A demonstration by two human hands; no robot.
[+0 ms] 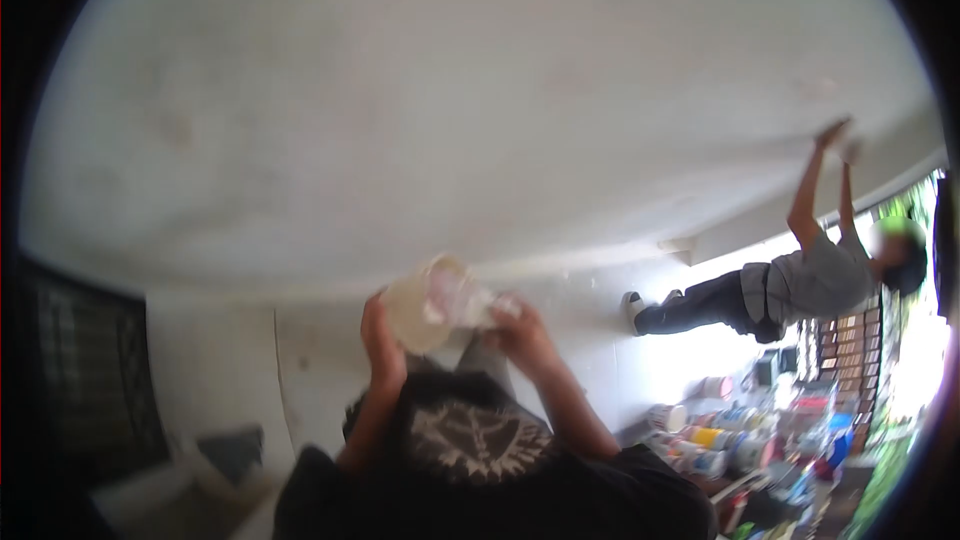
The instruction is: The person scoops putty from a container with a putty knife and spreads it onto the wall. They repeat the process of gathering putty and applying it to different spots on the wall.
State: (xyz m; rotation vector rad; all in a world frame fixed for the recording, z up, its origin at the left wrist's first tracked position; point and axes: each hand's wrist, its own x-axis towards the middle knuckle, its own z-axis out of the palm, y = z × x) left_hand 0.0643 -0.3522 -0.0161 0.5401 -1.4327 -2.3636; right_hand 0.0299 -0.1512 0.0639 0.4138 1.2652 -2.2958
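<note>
In front of my black T-shirt, my left hand point(382, 335) is wrapped round the side of a pale, translucent round tub point(410, 318). The tub is tilted, and its opening shows a blurred whitish-pink content point(448, 292). My right hand point(520, 328) is at the tub's right side with its fingers closed on a small whitish thing point(484, 312). Blur hides what kind of thing that is and whether it touches the content. A broad off-white wall surface point(400, 120) with faint stains fills the view beyond both hands.
To the right, a co-worker point(820, 275) in a grey shirt reaches both arms to the wall surface. Several tubs, bottles and other clutter point(730, 440) are piled at lower right, near a bright window point(915, 340). A dark barred window point(90, 370) is at left.
</note>
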